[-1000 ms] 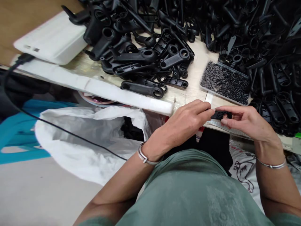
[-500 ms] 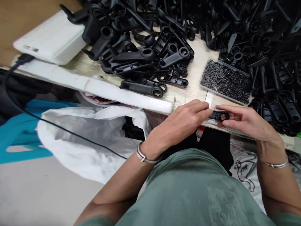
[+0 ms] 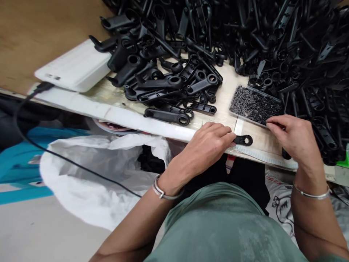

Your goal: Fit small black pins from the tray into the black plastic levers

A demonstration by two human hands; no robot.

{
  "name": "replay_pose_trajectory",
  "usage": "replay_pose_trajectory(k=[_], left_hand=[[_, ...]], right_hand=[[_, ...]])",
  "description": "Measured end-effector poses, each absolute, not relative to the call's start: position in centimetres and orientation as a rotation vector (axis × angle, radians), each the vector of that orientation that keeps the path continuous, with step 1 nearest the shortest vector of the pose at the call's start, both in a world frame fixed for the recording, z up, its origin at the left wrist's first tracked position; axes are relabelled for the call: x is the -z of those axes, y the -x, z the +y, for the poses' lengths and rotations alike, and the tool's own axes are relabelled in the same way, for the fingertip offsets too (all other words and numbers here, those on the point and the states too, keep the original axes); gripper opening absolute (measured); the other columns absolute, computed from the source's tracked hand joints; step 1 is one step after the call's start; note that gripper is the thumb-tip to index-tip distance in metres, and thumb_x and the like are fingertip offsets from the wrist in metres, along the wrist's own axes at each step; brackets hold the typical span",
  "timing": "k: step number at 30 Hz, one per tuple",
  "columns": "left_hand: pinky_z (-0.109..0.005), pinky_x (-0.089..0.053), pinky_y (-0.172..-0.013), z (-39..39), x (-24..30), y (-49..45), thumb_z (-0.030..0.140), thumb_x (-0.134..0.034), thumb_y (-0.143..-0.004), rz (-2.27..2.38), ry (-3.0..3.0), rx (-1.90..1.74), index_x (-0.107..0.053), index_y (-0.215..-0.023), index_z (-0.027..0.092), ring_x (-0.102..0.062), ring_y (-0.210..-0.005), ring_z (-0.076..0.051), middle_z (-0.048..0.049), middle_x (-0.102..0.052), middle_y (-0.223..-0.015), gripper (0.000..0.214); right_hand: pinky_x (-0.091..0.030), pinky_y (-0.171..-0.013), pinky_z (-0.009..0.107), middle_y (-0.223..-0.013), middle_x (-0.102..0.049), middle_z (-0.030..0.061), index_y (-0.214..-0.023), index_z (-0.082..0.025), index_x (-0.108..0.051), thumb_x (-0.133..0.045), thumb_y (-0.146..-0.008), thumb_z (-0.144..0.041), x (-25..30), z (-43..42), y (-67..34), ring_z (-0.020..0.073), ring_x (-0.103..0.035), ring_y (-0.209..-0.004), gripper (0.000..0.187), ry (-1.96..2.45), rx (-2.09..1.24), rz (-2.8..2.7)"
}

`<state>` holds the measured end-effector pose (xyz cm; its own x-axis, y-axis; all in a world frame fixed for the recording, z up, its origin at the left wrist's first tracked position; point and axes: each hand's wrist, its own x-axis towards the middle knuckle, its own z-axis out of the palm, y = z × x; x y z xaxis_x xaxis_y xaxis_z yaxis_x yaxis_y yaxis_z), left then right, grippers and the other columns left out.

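Note:
My left hand (image 3: 208,145) is closed on a black plastic handle-like part (image 3: 244,140). Its ringed end sticks out to the right, over the table's front edge, and the other end is hidden under my fingers. My right hand (image 3: 298,140) is at the near right corner of a clear shallow tray (image 3: 247,119) filled with tiny dark pieces, perhaps screws. Thumb and forefinger are pinched together there; whatever lies between them is too small or hidden to make out. Below that hand, the end of another black part (image 3: 286,154) shows on the table.
Black plastic parts (image 3: 174,82) lie in a loose heap behind my left hand, with more piled at the back and right. A white box (image 3: 75,67) with a black cable (image 3: 19,120) stands at left. An open white bag (image 3: 79,174) hangs below the table edge (image 3: 114,115).
My right hand has let go of the black part and moved right to the tray's corner. My left hand still holds the part. The view has shifted slightly.

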<state>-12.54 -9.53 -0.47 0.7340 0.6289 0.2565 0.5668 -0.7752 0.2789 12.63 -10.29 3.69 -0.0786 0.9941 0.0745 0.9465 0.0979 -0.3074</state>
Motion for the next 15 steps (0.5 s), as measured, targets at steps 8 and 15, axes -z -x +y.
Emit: replay_pose_trajectory(k=[8,15], left_hand=[[-0.035,-0.04,-0.071,-8.1,-0.4,12.8,0.015,-0.052,-0.096,1.165,-2.814,-0.612,-0.069,-0.092,0.016,-0.057,-0.078,-0.022,-0.0051,-0.068,-0.081,0.017],[-0.036,-0.038,-0.073,-5.8,-1.0,10.2,0.005,-0.044,-0.094,1.206,-2.845,-0.666,-0.062,-0.077,0.019,-0.055,-0.08,-0.022,-0.0033,-0.06,-0.073,0.028]], right_hand=[[-0.047,-0.069,0.035,-0.096,-0.074,0.01,-0.1,-0.023,-0.076,-0.056,-0.091,-0.027,-3.1,-6.5,-10.1,0.0268,-0.068,-0.086,0.022,2.221,-0.014,-2.378],[-0.044,-0.069,0.035,-0.091,-0.074,0.0102,-0.09,-0.022,-0.073,-0.055,-0.088,-0.021,-2.9,-5.5,-10.4,0.0281,-0.066,-0.085,0.018,2.153,-0.128,-2.398]])
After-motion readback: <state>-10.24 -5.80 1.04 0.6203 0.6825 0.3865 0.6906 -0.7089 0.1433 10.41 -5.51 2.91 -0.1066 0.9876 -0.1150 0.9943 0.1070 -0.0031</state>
